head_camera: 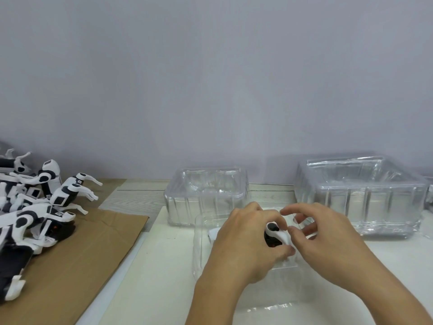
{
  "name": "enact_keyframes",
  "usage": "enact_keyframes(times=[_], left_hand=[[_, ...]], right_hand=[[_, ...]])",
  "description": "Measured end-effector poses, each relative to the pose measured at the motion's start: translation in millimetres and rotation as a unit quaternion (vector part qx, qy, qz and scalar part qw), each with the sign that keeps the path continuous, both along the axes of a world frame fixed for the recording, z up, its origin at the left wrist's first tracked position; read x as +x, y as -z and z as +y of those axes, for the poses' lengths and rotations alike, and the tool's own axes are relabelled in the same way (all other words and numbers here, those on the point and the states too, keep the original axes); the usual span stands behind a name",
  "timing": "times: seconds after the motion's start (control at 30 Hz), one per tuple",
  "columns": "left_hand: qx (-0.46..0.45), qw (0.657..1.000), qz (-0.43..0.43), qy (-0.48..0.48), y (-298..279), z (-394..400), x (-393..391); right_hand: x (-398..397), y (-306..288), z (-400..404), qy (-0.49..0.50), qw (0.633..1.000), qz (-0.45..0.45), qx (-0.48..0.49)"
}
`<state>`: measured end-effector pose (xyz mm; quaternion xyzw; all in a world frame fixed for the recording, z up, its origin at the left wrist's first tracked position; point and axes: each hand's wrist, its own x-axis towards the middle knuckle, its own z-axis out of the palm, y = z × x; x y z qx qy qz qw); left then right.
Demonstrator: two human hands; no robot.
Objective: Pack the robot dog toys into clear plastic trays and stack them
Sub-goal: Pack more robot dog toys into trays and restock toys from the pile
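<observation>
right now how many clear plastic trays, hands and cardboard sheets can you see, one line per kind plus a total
Clear plastic trays: 3, the near tray under the hands, the middle tray behind it, the right tray
Hands: 2, the left hand gripping a robot dog toy, the right hand beside it
Cardboard sheets: 1, the cardboard sheet under the toy pile
Total: 6

Lower centre of the frame: a white-and-black robot dog toy [276, 234] sits inside a clear plastic tray [199, 245], open side up, largely hidden by the hands. Behind it, centre: a clear ribbed tray [206, 195], upright and open. Right of the frame: a larger stack of clear trays [360, 195], nested. Left edge: a heap of white-and-black robot dog toys [35, 207], lying tangled, legs pointing various ways.
</observation>
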<state>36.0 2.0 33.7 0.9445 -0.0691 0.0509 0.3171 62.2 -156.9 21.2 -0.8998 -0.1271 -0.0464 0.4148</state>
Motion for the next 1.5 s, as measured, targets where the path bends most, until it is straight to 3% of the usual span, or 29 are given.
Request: enact_keyframes(times=[0.2, 0.47, 0.67, 0.83, 1.03, 1.2, 1.37, 1.5], left_hand=[[-0.063, 0.997, 0.002, -0.034, -2, 3, 1], [-0.099, 0.993, 0.058, -0.01, 1, 9, 2], [-0.075, 0.997, -0.008, -0.03, 6, 9, 5], [-0.118, 0.991, -0.035, -0.049, 6, 15, 7], [-0.111, 0.969, -0.151, -0.159, -1, 42, 8], [-0.185, 0.952, -0.114, -0.217, 2, 55, 5], [-0.203, 0.954, -0.035, -0.216, 9, 58, 7], [-0.203, 0.955, -0.019, -0.215, 11, 60, 9]], right_hand=[[0, -1, 1, -0.002, 1.0, 0.001, 0.002], [0, 1, 2, -0.001, 1.0, 0.002, 0.002], [0, 1, 5, -0.006, 1.0, -0.007, -0.01], [-5, -2, 10, -0.017, 0.999, -0.027, -0.028], [-10, -4, 19, -0.005, 0.999, -0.015, -0.05], [-11, -7, 21, 0.03, 0.998, -0.01, -0.054], [-12, -5, 27, 0.067, 0.997, -0.011, -0.033], [-11, -5, 27, 0.056, 0.998, 0.01, -0.014]])
